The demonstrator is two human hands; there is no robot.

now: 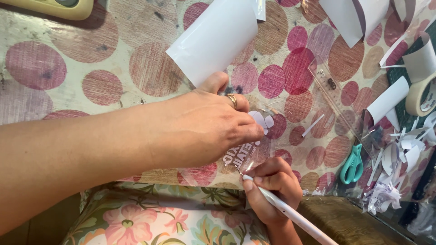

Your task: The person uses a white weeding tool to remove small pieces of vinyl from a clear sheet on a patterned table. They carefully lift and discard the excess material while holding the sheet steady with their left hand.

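Clear sticker sheet [247, 156] with white cut lettering and a white flower-like shape, lying flat at the table's near edge on the spotted cloth. Pinned by left hand [213, 124]; right hand [272, 181] working its lower edge with a white pen-shaped tool [290, 212].

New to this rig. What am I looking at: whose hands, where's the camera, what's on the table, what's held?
There is no machine, just one person's bare hands, filmed by a single camera worn on their head and looking down. The left hand, wearing a ring, presses down a clear film sheet with white cut-out shapes. The right hand holds a white pen-like tool, its tip at the sheet's edge. On the dotted tablecloth lie a curled white sheet, a clear ruler, teal scissors, a tape roll and white paper scraps.
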